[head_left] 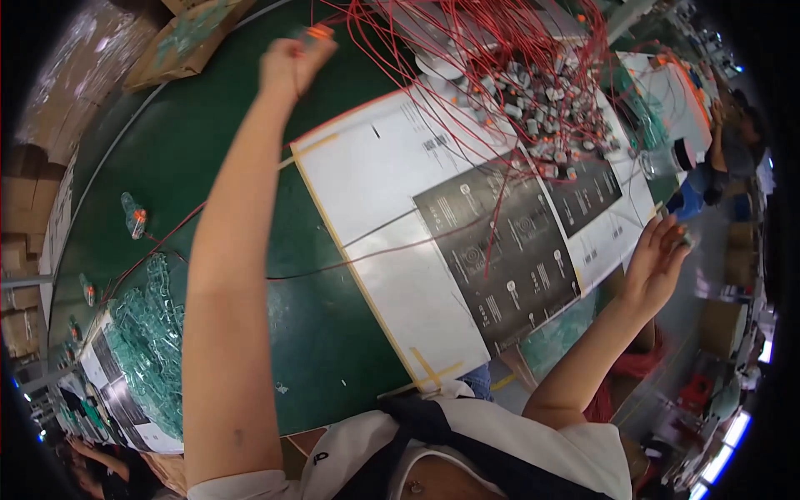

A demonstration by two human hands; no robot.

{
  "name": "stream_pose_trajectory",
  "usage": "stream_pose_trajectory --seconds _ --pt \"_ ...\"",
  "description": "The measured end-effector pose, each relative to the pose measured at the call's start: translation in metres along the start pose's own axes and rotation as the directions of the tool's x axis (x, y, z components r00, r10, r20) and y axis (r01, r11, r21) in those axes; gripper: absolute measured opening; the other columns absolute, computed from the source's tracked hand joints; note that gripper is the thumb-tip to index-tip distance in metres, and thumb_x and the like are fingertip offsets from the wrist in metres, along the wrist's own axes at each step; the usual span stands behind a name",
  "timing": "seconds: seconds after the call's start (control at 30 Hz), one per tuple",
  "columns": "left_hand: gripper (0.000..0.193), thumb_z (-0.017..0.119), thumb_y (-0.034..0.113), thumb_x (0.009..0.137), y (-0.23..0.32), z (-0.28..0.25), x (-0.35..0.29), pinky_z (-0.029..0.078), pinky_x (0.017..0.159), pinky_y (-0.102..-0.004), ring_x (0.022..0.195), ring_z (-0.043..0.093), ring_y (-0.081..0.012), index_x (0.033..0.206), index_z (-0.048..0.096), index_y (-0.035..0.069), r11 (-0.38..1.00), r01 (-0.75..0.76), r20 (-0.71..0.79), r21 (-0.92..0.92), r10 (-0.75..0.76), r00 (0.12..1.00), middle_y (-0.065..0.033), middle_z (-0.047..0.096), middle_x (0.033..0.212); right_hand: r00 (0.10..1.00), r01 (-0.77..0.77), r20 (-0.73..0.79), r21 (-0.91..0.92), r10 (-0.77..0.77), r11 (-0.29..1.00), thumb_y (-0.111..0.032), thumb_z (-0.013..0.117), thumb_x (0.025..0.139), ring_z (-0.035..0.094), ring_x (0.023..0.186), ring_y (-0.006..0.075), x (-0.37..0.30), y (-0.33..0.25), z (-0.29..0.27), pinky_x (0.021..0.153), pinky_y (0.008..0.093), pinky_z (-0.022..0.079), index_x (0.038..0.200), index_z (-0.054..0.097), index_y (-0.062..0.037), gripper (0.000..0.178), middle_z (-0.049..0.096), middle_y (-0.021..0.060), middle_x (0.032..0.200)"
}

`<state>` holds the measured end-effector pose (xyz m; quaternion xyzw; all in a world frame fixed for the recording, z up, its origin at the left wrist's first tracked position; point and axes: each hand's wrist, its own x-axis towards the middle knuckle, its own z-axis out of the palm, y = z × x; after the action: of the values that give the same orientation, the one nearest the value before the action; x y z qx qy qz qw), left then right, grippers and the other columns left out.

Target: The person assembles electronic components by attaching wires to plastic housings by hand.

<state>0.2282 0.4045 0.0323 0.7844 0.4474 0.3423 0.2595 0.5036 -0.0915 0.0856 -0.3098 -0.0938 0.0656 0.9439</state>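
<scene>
My left hand point(292, 65) is stretched out over the far left of the green bench point(329, 325). Its fingers are closed on a small orange-tipped part point(318, 33) with red wire at it; motion blurs its details. Off the right edge of the bench, my right hand point(650, 265) has its fingers bent together around something small and greenish-grey, too blurred to name. Between them lie white and black printed sheets point(379, 200), taped along the edges. A heap of small grey-and-white cylindrical parts point(542, 112) with long red wires point(392, 37) covers the far end.
Clear green plastic pieces point(150, 321) are piled at the left. A clear piece with an orange part point(135, 217) lies beyond them. A cardboard box point(187, 42) stands far left. A clear jar point(667, 160) sits at the right edge. Other people point(737, 150) work nearby.
</scene>
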Motion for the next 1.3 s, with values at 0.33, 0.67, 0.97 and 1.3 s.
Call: stream_pose_trajectory --seconds 0.33,0.67,0.97,1.3 --pt "0.050 0.074 0.017 0.083 -0.020 -0.219 -0.226 0.046 0.086 -0.0292 0.093 0.056 -0.0160 0.124 0.051 0.001 0.971 -0.122 -0.373 -0.206 0.037 0.927 -0.0106 0.057 0.114 0.672 -0.206 0.709 -0.098 0.214 0.974 -0.012 0.062 0.093 0.050 0.081 0.0145 -0.100 0.005 0.102 0.073 0.0228 0.042 0.127 0.050 0.0021 0.039 0.058 0.0136 0.112" --pt "0.050 0.077 0.020 0.072 0.079 -0.137 -0.445 0.040 0.086 -0.0383 0.096 0.053 -0.0283 0.117 0.059 0.008 0.966 0.118 0.110 0.231 -0.146 0.983 -0.0102 0.056 0.116 0.090 0.147 0.678 -0.733 0.729 0.664 -0.001 0.068 0.077 0.056 0.073 0.0131 -0.256 0.106 0.136 0.065 0.0254 0.045 0.099 0.071 -0.0050 0.022 0.066 0.0076 0.092" --pt "0.042 0.074 0.019 0.075 0.070 -0.120 -0.469 0.039 0.086 -0.0353 0.094 0.054 -0.0215 0.114 0.061 0.011 0.981 0.100 -0.038 0.168 -0.095 0.995 -0.0045 0.059 0.109 -0.203 0.681 0.709 -0.393 0.675 0.618 -0.008 0.071 0.076 0.057 0.070 0.0172 -0.299 0.131 0.123 0.066 0.0281 0.045 0.094 0.072 -0.0033 0.019 0.066 0.0019 0.092" --pt "0.033 0.071 0.019 0.077 0.061 -0.113 -0.466 0.037 0.087 -0.0341 0.093 0.053 -0.0178 0.108 0.060 0.015 0.947 -0.037 -0.063 0.321 0.060 0.996 0.0008 0.058 0.109 -0.478 0.613 0.691 -0.180 0.542 0.769 -0.011 0.073 0.074 0.060 0.070 0.0214 -0.279 0.154 0.131 0.070 0.0312 0.047 0.083 0.073 -0.0037 0.012 0.067 0.0015 0.087"
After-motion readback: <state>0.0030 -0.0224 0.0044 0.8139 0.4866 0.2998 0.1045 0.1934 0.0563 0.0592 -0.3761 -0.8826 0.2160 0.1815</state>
